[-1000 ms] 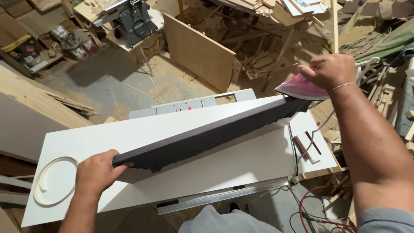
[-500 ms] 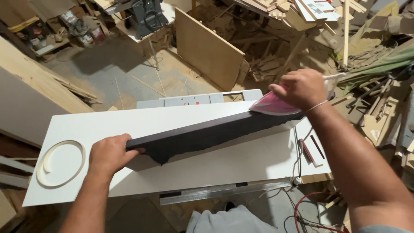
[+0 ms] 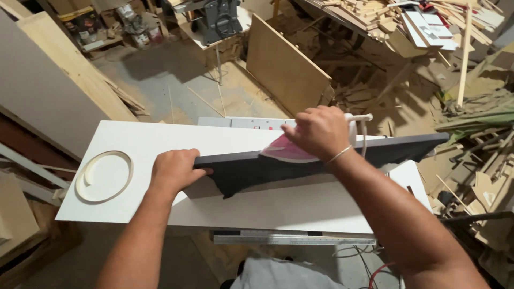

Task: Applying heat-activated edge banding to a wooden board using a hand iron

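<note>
Sawdust and offcuts cover the workshop floor around the white tabletop (image 3: 300,208) where I am working. I have my right hand (image 3: 318,132) closed around the handle of a pink clothes iron (image 3: 286,151), its soleplate pressed flat on the top edge of a long dark panel (image 3: 257,171) standing on edge across the tabletop. Left of that grip, my left hand (image 3: 174,169) clamps the panel's near end, fingers curled over its top edge. Beyond that hand, a coil of white edge banding (image 3: 103,176) lies flat near the table's left end. Below the grip, a metal ruler (image 3: 292,239) lies along the front edge. Behind, a plywood sheet (image 3: 286,67) leans upright.
</note>
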